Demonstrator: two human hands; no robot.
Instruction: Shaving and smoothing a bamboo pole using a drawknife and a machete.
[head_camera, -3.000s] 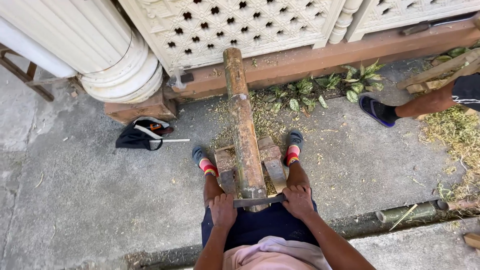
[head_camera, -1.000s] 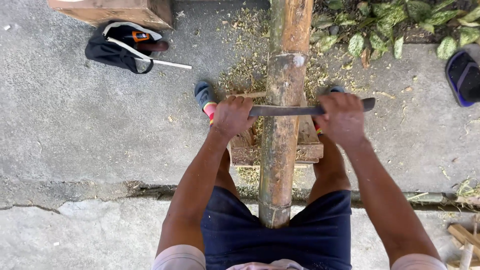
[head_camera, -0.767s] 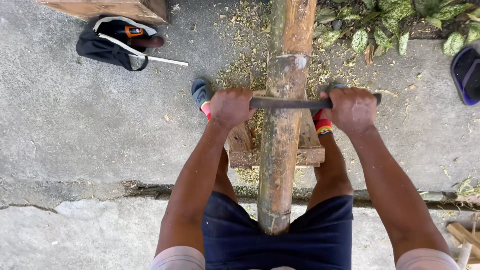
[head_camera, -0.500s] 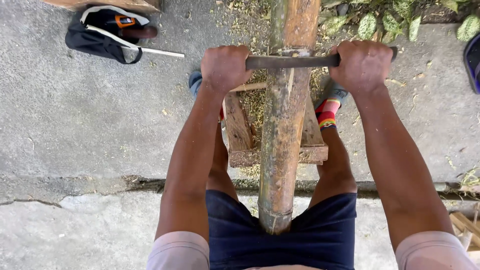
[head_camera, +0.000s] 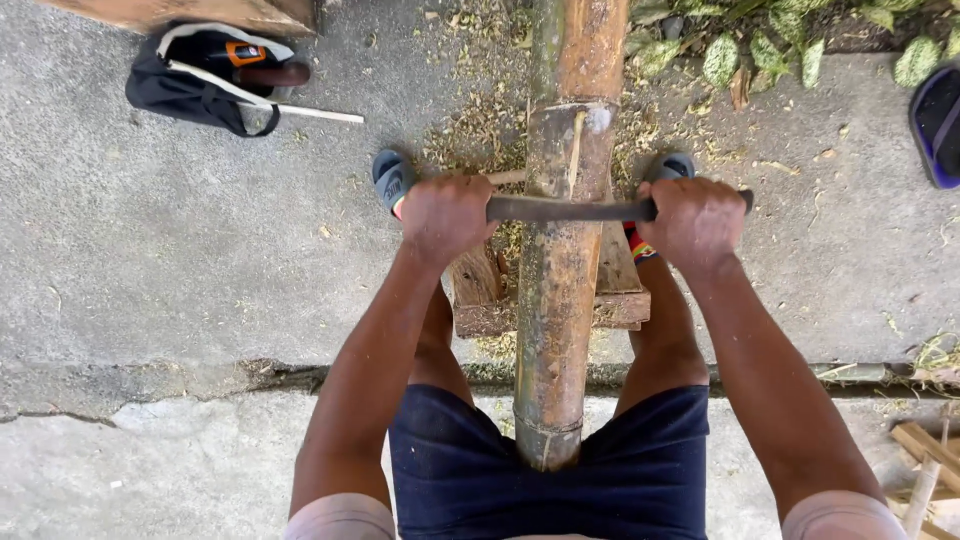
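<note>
Rough wood, dull metal, gritty concrete.
You see a bamboo pole (head_camera: 562, 290) with mottled, scraped brown skin, a dark matt metal blade (head_camera: 565, 209), a weathered wooden block (head_camera: 480, 295), and coarse grey concrete floor (head_camera: 200, 260).

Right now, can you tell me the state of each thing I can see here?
Pole: lying on the block, between the legs.
Blade: across the pole, gripped at both ends.
Left hand: closed on the blade.
Right hand: closed on the blade.
Block: under the pole.
Bag: open, on the ground.
</note>
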